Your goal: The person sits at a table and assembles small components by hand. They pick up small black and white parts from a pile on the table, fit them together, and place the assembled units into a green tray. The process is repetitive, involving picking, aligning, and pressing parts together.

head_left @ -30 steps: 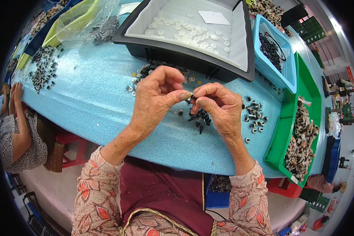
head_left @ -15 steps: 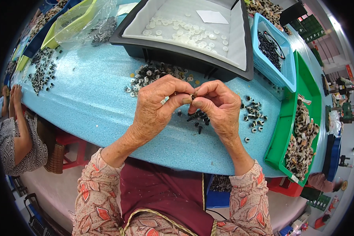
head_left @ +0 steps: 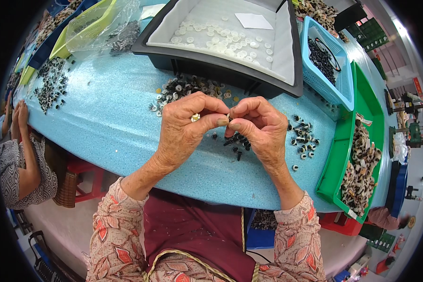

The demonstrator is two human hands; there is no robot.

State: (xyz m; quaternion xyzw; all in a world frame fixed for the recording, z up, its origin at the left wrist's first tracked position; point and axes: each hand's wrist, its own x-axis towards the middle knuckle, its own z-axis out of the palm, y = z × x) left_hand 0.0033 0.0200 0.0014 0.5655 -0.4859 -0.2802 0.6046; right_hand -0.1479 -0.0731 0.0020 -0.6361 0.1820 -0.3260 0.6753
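Note:
Over the near part of the table, my left hand (head_left: 183, 129) and my right hand (head_left: 264, 131) meet fingertip to fingertip. Both are closed in a pinch on one small dark and pale piece (head_left: 229, 116), mostly hidden by the thumbs and forefingers. Below the fingertips lie several black pegs (head_left: 239, 140), partly covered by my right hand. Behind my left hand spreads a pile of small black and white round pieces (head_left: 177, 89). White-topped black pegs (head_left: 305, 136) lie loose to the right of my right hand. A whitish bit shows in the gap of my left hand; whether it is held, I cannot tell.
A black tray (head_left: 211, 63) with white lining holds pale discs at the back. To the right stand a blue basket (head_left: 345, 91) of black pieces and a green tray (head_left: 332, 176) of spotted plush pieces. Another heap (head_left: 50, 84) lies far left, near a person's hands.
My hands stay in nearly the same place, with only a slight shift of the fingers around the small piece. The tray, baskets and heaps have not moved.

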